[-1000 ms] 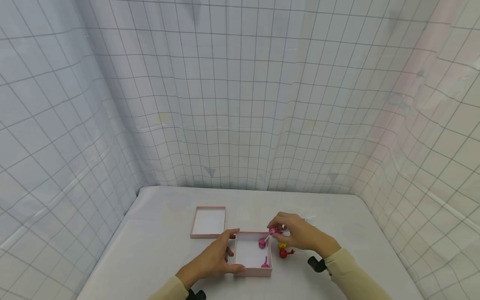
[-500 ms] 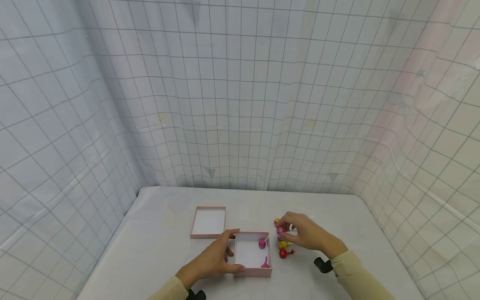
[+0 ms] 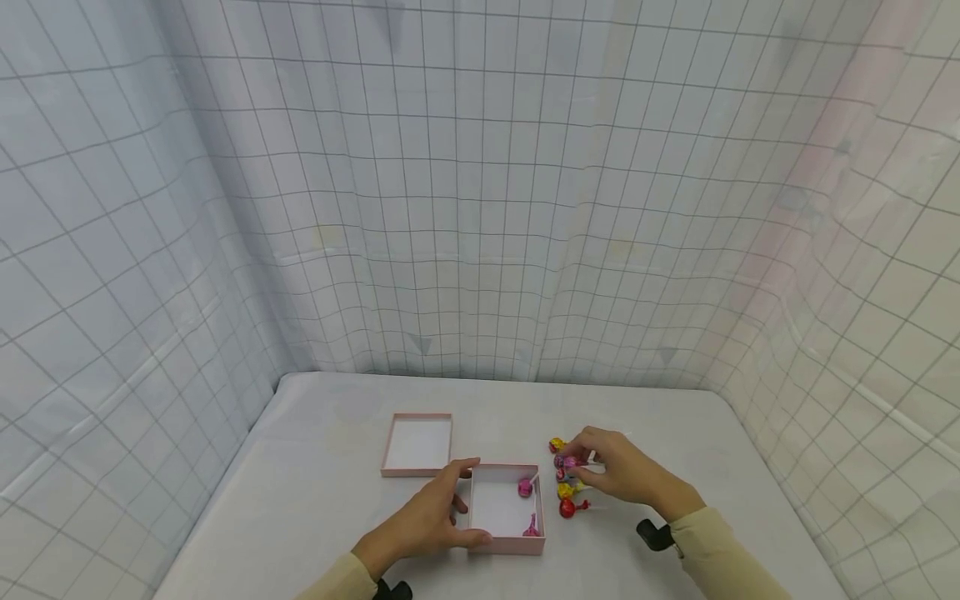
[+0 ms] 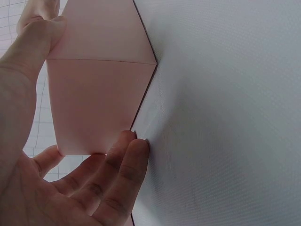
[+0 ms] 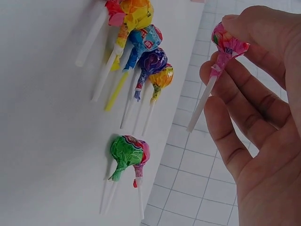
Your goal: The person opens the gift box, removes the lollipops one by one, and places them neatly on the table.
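My left hand [image 3: 422,518] holds the shallow pink box [image 3: 507,545] by its left side, thumb at the near edge and fingers at the far left corner. Two pink-wrapped lollipops lie inside along the right: one round [image 3: 525,488] near the back, another [image 3: 531,528] in the near corner. To the right of the box, my right hand [image 3: 624,468] pinches a pink-wrapped lollipop [image 5: 229,44] by its head, white stick pointing down in the right wrist view. Below that hand lie loose lollipops, among them a yellow one [image 3: 566,492] and a red one [image 3: 567,507].
A pink-edged lid [image 3: 417,444] with a white inside lies behind and left of the box. In the right wrist view, a green lollipop [image 5: 126,153] overlaps a pink one, apart from several others. White gridded curtains [image 3: 480,208] surround the white table [image 3: 315,467].
My right hand has moved right, away from the box's far right corner, to above the loose lollipops, still pinching the pink lollipop. The left hand and the box have stayed put.
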Available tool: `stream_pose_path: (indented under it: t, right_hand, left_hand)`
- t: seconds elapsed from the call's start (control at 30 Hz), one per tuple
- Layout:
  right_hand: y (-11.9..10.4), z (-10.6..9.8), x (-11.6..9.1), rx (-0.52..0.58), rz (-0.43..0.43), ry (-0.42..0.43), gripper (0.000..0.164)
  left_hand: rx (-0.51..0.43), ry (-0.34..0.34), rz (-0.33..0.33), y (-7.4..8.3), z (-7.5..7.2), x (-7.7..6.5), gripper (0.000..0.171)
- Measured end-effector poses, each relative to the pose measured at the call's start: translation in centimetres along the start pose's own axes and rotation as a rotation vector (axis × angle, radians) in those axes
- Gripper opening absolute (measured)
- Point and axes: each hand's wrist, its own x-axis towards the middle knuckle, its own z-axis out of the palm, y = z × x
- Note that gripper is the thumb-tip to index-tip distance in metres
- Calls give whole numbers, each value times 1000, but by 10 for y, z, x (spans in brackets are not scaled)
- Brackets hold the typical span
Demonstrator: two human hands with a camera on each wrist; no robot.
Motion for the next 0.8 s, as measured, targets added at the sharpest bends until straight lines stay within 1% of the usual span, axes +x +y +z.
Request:
stream_pose_path:
  t: [0.27, 0.53, 0.6, 0.7, 0.8]
  right_hand:
    - [7, -1, -7, -11, 18, 28, 24]
    - [16, -2, -14, -19, -48, 97, 24]
    - [19, -3, -16, -24, -51, 109, 24]
    - [21, -3, -20, -23, -21, 114, 24]
    - [23, -4, -23, -17, 31, 104, 21]
  left_hand:
    - [-3, -1, -6, 2, 0, -1, 117]
    - [5, 1, 0, 2, 0, -1, 117]
    - [7, 3, 1, 2, 0, -1, 117]
    - [8, 2, 0, 2, 0, -1, 117]
    - [5, 2, -2, 2, 1, -1, 118]
